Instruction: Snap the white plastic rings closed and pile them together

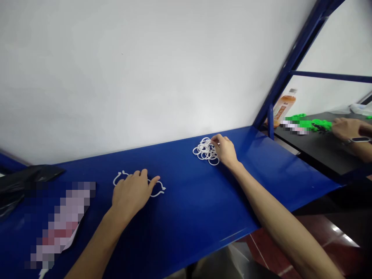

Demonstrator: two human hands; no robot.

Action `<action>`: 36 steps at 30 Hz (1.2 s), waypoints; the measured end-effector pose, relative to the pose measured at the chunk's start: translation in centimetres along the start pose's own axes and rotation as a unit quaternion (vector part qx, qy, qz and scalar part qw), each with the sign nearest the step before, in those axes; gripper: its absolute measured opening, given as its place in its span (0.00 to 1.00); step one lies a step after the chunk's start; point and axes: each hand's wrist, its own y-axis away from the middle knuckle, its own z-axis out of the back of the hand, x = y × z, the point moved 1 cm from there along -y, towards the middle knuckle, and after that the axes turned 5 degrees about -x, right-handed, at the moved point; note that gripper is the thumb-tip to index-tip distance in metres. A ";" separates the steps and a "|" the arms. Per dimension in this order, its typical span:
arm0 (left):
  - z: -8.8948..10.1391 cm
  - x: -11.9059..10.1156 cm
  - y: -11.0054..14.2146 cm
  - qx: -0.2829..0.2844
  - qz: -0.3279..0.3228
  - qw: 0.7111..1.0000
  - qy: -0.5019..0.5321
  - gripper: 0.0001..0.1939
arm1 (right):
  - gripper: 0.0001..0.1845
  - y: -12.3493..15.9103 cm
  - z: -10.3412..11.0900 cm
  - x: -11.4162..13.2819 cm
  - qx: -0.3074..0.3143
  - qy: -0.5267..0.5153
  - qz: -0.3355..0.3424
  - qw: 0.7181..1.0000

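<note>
My left hand (132, 193) lies palm down on the blue table (188, 201), fingers stretched over a white open ring-shaped part (159, 191) whose ends stick out on both sides of the hand. Farther right, my right hand (226, 150) reaches to a pile of several white rings (205, 151) near the wall. Its fingertips are pinched at the pile's upper right edge; what they grip I cannot make out.
A black bag (23, 182) and a blurred packet (62, 223) lie at the table's left. A blue frame post (293, 58) rises at the right. Beyond it, a black table (319, 147) holds an orange bottle (283, 106), green parts (315, 124) and another person's hand (348, 130).
</note>
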 end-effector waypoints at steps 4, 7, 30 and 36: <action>-0.2 -0.3 0.1 -0.004 -0.014 0.999 0.045 0.28 | 0.07 -0.2 -0.9 -0.2 0.016 0.006 0.018 1.000; -0.7 -0.1 0.0 -0.007 -0.049 0.996 0.080 0.24 | 0.09 -0.1 -1.0 -0.2 0.015 0.025 0.038 0.999; -2.0 -0.4 -0.6 -0.074 -0.174 0.970 0.153 0.11 | 0.14 -6.0 -2.1 2.3 0.185 0.150 0.056 0.970; -1.8 -0.9 -0.3 -0.061 -0.173 0.973 0.141 0.11 | 0.20 -9.3 -5.6 2.8 0.262 0.181 -0.020 0.948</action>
